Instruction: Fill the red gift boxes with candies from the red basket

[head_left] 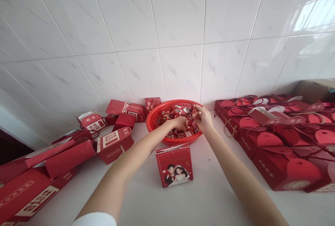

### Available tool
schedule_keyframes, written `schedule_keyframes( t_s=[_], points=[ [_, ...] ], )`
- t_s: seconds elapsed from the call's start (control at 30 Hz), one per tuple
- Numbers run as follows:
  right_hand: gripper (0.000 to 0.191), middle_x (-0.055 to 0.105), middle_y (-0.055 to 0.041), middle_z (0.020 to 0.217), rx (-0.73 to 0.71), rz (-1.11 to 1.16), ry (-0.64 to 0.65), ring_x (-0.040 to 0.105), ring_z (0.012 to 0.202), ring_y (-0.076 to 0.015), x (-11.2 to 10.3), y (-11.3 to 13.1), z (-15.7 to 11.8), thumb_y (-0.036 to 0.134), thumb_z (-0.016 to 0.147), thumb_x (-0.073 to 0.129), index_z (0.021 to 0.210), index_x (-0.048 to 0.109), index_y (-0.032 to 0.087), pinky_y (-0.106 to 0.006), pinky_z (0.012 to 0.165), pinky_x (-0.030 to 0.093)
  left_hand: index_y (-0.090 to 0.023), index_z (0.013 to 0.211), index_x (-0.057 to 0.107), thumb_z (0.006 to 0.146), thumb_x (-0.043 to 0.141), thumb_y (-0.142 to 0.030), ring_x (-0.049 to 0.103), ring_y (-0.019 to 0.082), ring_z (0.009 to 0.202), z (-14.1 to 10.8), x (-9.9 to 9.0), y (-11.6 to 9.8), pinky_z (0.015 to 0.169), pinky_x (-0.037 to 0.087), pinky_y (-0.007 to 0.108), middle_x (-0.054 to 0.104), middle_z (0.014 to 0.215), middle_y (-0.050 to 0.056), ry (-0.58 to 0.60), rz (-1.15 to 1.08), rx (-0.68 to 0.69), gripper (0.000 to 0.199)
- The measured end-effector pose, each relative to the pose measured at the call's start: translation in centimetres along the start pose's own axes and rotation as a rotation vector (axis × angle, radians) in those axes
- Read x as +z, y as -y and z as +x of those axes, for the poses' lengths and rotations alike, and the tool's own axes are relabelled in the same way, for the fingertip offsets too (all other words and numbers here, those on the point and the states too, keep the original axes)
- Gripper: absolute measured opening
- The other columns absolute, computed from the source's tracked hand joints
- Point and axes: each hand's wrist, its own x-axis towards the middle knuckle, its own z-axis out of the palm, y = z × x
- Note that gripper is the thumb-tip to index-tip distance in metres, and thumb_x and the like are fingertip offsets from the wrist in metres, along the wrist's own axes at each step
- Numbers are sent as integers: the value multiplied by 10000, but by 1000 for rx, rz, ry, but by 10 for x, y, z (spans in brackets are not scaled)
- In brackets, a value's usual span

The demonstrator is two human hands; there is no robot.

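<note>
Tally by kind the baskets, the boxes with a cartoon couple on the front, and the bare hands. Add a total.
Basket: 1
Box with a cartoon couple: 1
Left hand and right hand: 2
Total: 4

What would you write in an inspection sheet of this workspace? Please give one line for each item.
Surface: pale tabletop, with a small red speck.
Job's things: red basket of small wrapped packets; couple-print box on its near side.
Clutter: red boxes at left and packed red boxes at right.
Grippers: bare hands; left hand inside the basket, grip unclear; right hand holds a red packet.
Cables: nothing seen.
Surroundings: tiled wall behind.
</note>
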Motion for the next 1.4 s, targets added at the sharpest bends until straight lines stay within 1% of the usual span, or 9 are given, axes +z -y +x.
schedule_keyframes(
  t_s=[0.1, 0.33, 0.6, 0.73, 0.9, 1.03, 1.17, 1.23, 1.4],
  points=[
    [250, 643, 44, 629, 8, 7, 0, 576, 550, -119, 0, 0, 0, 281, 555, 808, 664, 596, 208, -231, 458, 445, -184, 610, 723, 558, 717, -21, 665, 173, 655, -6, -6, 1, 640, 498, 238, 708, 611, -17, -71, -88, 27, 170],
    [197, 669, 42, 658, 40, 30, 13, 613, 583, -132, 0, 2, 1, 252, 612, 787, 694, 613, 210, -248, 519, 507, -153, 793, 719, 664, 664, -79, 695, 193, 787, -35, -19, -5, 753, 544, 292, 750, 804, 20, -394, -359, 147, 158],
    [161, 718, 17, 770, 129, 61, 156, 665, 730, -162, 10, 15, -16, 214, 651, 800, 745, 669, 208, -309, 669, 598, -176, 904, 732, 715, 657, -228, 702, 222, 953, -77, -11, -12, 881, 552, 360, 765, 983, 58, -814, -580, 202, 210],
    [201, 703, 21, 760, 100, 51, 249, 653, 734, -155, 23, 22, -35, 227, 615, 842, 714, 668, 202, -306, 692, 598, -178, 926, 730, 714, 686, -296, 701, 242, 975, -97, -6, -23, 892, 551, 387, 760, 998, 68, -932, -662, 216, 246],
    [289, 685, 28, 716, 27, 1, 266, 611, 642, -113, 33, 30, -54, 290, 554, 902, 711, 682, 188, -223, 573, 531, -193, 937, 730, 691, 779, -354, 701, 222, 924, -130, -2, -47, 867, 559, 359, 749, 959, 39, -878, -784, 260, 298],
    [324, 673, 36, 699, -20, -78, 313, 595, 604, -106, 34, 46, -65, 331, 565, 914, 719, 665, 193, -224, 568, 513, -201, 924, 733, 761, 764, -384, 679, 229, 1030, -169, -4, -57, 903, 547, 342, 726, 1057, 58, -794, -725, 305, 247],
    [293, 678, 20, 721, -56, -184, 418, 614, 627, -119, 34, 66, -76, 344, 636, 885, 742, 658, 192, -228, 596, 515, -237, 891, 797, 823, 732, -373, 643, 247, 1160, -208, -4, -55, 1000, 502, 340, 693, 1211, 71, -460, -382, 251, 165],
    [280, 690, 1, 734, -46, -240, 474, 624, 632, -125, 34, 74, -82, 345, 655, 872, 769, 672, 185, -228, 601, 517, -273, 971, 807, 855, 705, -372, 648, 239, 1164, -219, -1, -51, 1032, 485, 344, 697, 1236, 57, -366, -248, 181, 184],
    [303, 693, -12, 733, -25, -349, 552, 622, 606, -137, 37, 81, -93, 366, 658, 872, 816, 693, 181, -233, 548, 503, -244, 1087, 771, 885, 664, -364, 679, 237, 1122, -217, 12, -42, 993, 523, 334, 741, 1200, 55, -395, -239, 118, 258]
  ],
)
